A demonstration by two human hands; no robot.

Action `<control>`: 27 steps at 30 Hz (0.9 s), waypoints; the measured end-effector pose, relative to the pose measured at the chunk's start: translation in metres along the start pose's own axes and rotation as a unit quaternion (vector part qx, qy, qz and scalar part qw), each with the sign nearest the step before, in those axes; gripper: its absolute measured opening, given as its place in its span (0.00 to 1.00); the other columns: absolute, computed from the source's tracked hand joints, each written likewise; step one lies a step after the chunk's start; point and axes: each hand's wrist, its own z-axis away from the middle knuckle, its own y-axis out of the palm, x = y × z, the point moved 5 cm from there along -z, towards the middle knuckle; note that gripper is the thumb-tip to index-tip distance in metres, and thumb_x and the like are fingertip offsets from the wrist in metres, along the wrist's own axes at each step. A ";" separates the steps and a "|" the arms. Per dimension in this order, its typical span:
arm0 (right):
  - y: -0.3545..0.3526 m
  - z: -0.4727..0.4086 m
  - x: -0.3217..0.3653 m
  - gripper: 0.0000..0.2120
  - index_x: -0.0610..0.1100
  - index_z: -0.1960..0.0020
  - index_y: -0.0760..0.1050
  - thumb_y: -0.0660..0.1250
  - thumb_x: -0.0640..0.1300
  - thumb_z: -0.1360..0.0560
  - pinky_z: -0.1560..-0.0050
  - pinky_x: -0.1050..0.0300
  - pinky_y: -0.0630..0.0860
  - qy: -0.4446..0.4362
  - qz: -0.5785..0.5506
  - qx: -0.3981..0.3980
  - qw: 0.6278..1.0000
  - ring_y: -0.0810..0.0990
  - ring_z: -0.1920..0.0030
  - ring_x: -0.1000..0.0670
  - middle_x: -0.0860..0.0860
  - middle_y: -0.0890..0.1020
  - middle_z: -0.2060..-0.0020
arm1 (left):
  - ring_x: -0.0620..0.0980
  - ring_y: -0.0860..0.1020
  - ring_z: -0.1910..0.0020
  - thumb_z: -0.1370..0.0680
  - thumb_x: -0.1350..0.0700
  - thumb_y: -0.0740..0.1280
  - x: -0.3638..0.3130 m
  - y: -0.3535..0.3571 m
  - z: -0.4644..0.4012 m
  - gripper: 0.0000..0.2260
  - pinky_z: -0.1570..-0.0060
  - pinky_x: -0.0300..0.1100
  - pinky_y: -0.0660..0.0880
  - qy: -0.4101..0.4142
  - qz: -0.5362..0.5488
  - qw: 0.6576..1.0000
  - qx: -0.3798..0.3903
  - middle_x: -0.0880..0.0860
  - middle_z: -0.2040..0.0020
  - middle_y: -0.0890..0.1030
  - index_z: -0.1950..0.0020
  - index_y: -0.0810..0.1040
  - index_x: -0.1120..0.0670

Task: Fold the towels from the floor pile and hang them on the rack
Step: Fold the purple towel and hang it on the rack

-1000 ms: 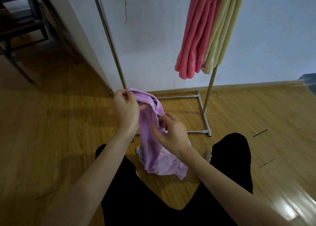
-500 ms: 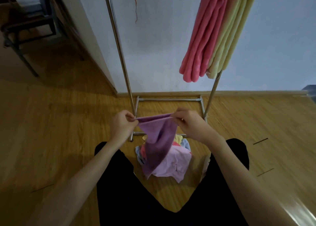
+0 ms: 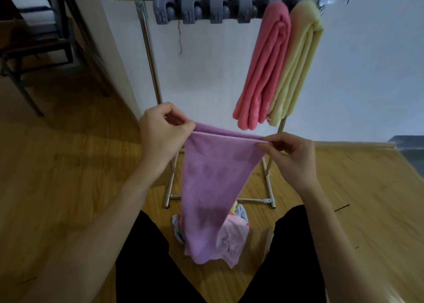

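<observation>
Above the wooden floor (image 3: 68, 176), before a white wall (image 3: 206, 73):
Left hand (image 3: 160, 133) and right hand (image 3: 291, 153) pinch the purple towel (image 3: 213, 183) over the pile (image 3: 234, 236).

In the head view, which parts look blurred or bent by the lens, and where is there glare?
Head view: the dark chair at upper left is smeared by motion blur; the metal rack's straight posts lean and the wooden floor edges curve, a wide-angle effect; glare sits on the floor at lower right; the purple towel and both hands are fairly sharp.
</observation>
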 end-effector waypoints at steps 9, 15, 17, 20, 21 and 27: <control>-0.019 -0.033 0.019 0.09 0.45 0.52 0.80 0.73 0.36 0.30 0.59 0.61 0.77 -0.041 0.047 -0.032 0.998 0.80 0.62 0.50 0.51 0.83 0.62 | 0.41 0.78 0.63 0.30 0.62 0.70 -0.019 0.008 -0.021 0.07 0.63 0.39 0.78 0.034 -0.070 0.992 0.103 0.44 0.64 0.80 0.60 0.80 0.49; -0.004 -0.040 0.001 0.13 0.50 0.59 0.80 0.71 0.31 0.32 0.61 0.66 0.74 -0.020 0.088 -0.007 0.996 0.77 0.65 0.55 0.54 0.82 0.65 | 0.51 0.79 0.56 0.30 0.71 0.61 -0.011 0.041 0.006 0.20 0.60 0.40 0.75 0.001 -0.015 0.943 0.332 0.49 0.57 0.80 0.52 0.77 0.45; 0.002 -0.043 0.002 0.13 0.50 0.60 0.79 0.71 0.31 0.32 0.62 0.71 0.71 -0.018 0.098 0.002 0.995 0.77 0.65 0.61 0.57 0.80 0.66 | 0.50 0.78 0.57 0.28 0.69 0.61 -0.019 0.045 0.014 0.23 0.60 0.39 0.73 0.022 -0.007 0.919 0.393 0.49 0.55 0.79 0.42 0.75 0.43; 0.008 -0.049 0.007 0.12 0.50 0.60 0.79 0.70 0.32 0.32 0.63 0.71 0.70 -0.023 0.107 0.018 0.994 0.76 0.66 0.62 0.56 0.79 0.67 | 0.43 0.75 0.53 0.25 0.67 0.61 -0.035 0.050 0.025 0.24 0.55 0.34 0.71 0.093 -0.068 0.871 0.478 0.44 0.50 0.75 0.36 0.71 0.42; 0.010 -0.051 0.009 0.12 0.50 0.60 0.79 0.70 0.32 0.32 0.63 0.71 0.71 -0.027 0.108 0.026 0.993 0.76 0.66 0.61 0.55 0.80 0.67 | 0.42 0.73 0.51 0.26 0.68 0.60 -0.040 0.051 0.028 0.23 0.54 0.32 0.69 0.122 -0.090 0.852 0.501 0.44 0.49 0.73 0.37 0.72 0.45; 0.017 -0.056 0.021 0.07 0.41 0.57 0.82 0.70 0.31 0.31 0.64 0.70 0.70 -0.064 0.134 0.064 0.987 0.75 0.66 0.61 0.57 0.78 0.67 | 0.41 0.70 0.52 0.27 0.65 0.62 -0.040 0.057 0.040 0.17 0.52 0.35 0.69 0.163 -0.157 0.783 0.580 0.46 0.49 0.71 0.42 0.74 0.49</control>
